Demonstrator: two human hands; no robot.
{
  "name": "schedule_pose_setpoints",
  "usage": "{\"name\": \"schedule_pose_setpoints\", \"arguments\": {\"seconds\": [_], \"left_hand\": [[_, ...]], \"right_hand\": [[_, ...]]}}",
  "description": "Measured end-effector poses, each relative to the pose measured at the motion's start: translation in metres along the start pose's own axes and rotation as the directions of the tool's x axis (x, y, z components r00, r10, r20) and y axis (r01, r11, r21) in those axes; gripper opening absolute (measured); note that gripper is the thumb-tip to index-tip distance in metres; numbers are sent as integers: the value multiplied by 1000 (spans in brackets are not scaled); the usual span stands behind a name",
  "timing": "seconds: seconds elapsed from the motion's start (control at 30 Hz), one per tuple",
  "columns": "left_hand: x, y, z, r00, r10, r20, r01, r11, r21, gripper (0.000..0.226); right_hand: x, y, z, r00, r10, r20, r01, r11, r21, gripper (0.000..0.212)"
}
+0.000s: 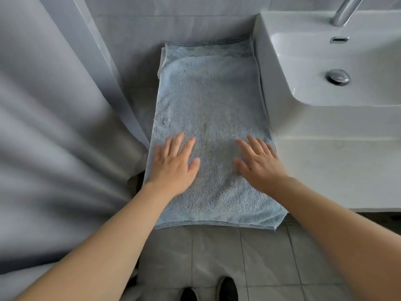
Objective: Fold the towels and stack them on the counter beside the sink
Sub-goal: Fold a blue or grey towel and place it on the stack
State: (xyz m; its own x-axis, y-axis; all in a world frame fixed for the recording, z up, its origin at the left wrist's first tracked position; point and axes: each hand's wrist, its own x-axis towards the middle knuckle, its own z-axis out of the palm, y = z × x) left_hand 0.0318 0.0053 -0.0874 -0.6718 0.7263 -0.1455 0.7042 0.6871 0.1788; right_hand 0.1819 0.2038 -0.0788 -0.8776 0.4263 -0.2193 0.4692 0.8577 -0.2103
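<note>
A light blue towel (208,101) with dark striped borders lies flat and lengthwise on the counter to the left of the white sink (338,68). It is doubled over, with a second layer's edge showing at the far end. Its near edge hangs slightly over the counter's front. My left hand (173,166) lies flat on the towel's near left part, fingers straight and spread. My right hand (258,161) lies flat on the near right part, fingers straight too.
A grey shower curtain (56,131) hangs close on the left. The sink's rim (325,148) borders the towel on the right, with a chrome tap (347,11) and drain (338,77). Grey tiled wall stands behind; tiled floor (267,257) and my shoes lie below.
</note>
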Motion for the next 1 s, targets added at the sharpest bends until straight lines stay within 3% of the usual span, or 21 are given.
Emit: {"name": "schedule_pose_setpoints", "arguments": {"seconds": [0.13,0.3,0.5,0.57,0.63,0.67,0.73,0.77,0.8,0.83,0.9,1.0], "left_hand": [[-7,-26,35,997,-79,-6,79,995,63,70],[-1,4,40,987,-70,-143,82,993,82,67],[-1,7,39,992,-114,-61,116,992,39,64],[-11,-5,32,976,-194,-101,187,980,-69,63],[-33,-20,27,900,-410,-147,346,878,-331,63],[-47,-27,27,839,-537,-94,421,747,-515,63],[-75,-34,26,719,-655,233,509,268,-818,45],[-88,-35,26,670,-616,415,538,17,-843,29],[-98,-35,27,625,-565,539,573,-138,-808,21],[-105,-34,28,602,-537,591,606,-175,-776,19],[-111,-30,29,590,-547,594,658,-100,-746,18],[-114,-16,29,531,-606,592,737,-16,-676,5]], "right_hand": [[-2,31,33,998,50,-33,-54,991,-122,71],[5,15,38,986,13,-168,-28,996,-84,69],[8,22,35,997,-15,-78,5,992,-129,63],[-4,21,28,985,31,-170,-30,1000,10,60],[-30,12,25,917,199,-347,-104,956,274,56],[-46,5,26,858,324,-398,-149,900,411,56],[-76,-12,35,714,589,-378,-256,723,641,60],[-87,-20,41,632,708,-315,-309,603,736,62],[-96,-27,47,547,811,-209,-354,450,820,63],[-102,-33,52,460,885,-69,-370,262,891,63],[-103,-37,55,344,916,205,-330,-86,940,62],[-97,-31,54,387,793,470,-285,-382,879,77]]}}
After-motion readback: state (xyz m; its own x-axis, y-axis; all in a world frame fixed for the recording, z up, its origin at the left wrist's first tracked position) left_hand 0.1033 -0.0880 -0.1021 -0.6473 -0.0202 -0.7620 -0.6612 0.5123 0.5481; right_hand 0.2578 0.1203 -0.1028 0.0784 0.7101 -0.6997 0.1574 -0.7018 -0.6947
